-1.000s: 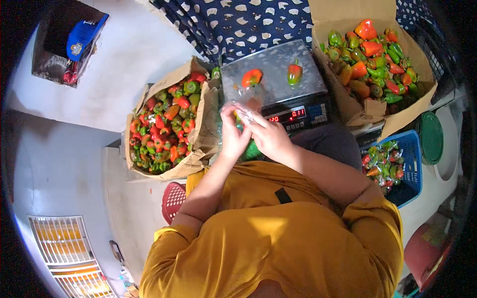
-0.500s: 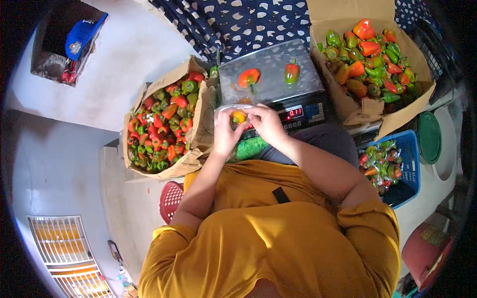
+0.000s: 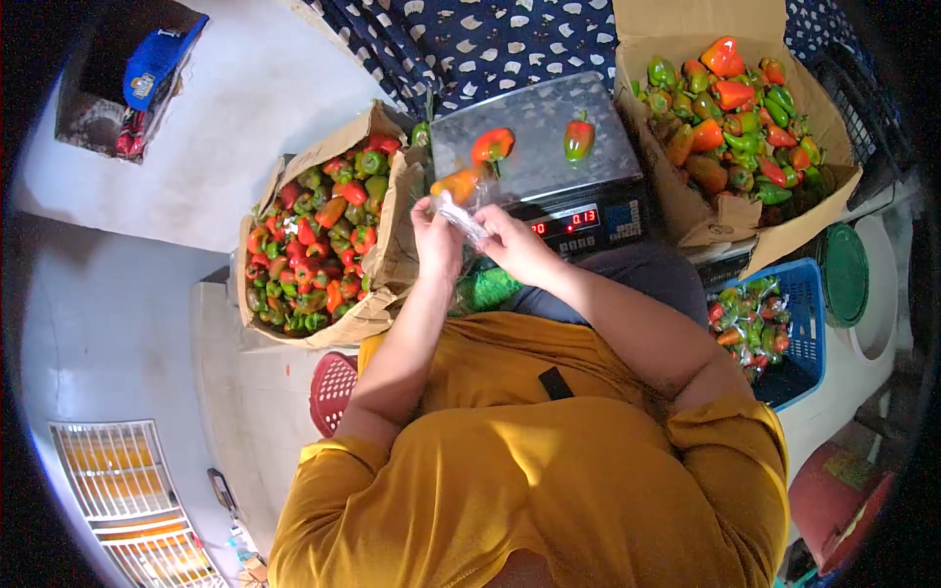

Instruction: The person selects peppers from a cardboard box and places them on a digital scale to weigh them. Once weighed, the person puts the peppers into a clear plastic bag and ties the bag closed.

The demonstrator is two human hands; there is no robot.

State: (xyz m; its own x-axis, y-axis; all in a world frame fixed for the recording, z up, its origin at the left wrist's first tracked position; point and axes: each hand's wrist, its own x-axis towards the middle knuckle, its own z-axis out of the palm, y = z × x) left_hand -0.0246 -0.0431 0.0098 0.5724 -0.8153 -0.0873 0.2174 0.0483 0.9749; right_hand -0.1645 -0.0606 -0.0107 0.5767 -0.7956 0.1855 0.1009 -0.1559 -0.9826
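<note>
A clear plastic bag (image 3: 465, 220) is gathered between my two hands, its loose end bunched into a whitish twist. My left hand (image 3: 437, 238) pinches the bag on one side, and my right hand (image 3: 520, 247) grips it on the other. At the bag's far end an orange bell pepper (image 3: 457, 184) shows, over the near left corner of the scale's platform; whether it rests there I cannot tell. On the metal platform of the digital scale (image 3: 539, 169) lie a red-orange pepper (image 3: 493, 146) and a green-and-red pepper (image 3: 578, 138), apart from each other.
Cardboard boxes full of peppers stand left (image 3: 390, 218) and right (image 3: 711, 233) of the scale. A blue plastic basket (image 3: 812, 343) at the right holds bagged peppers. Bright green netting (image 3: 488, 289) lies below my hands. A red perforated plastic item (image 3: 331, 394) is by my left forearm.
My hands have shifted from around the pepper to the bag's gathered end. The pepper now shows farther from me, beyond my fingers. The scale's red digits have changed.
</note>
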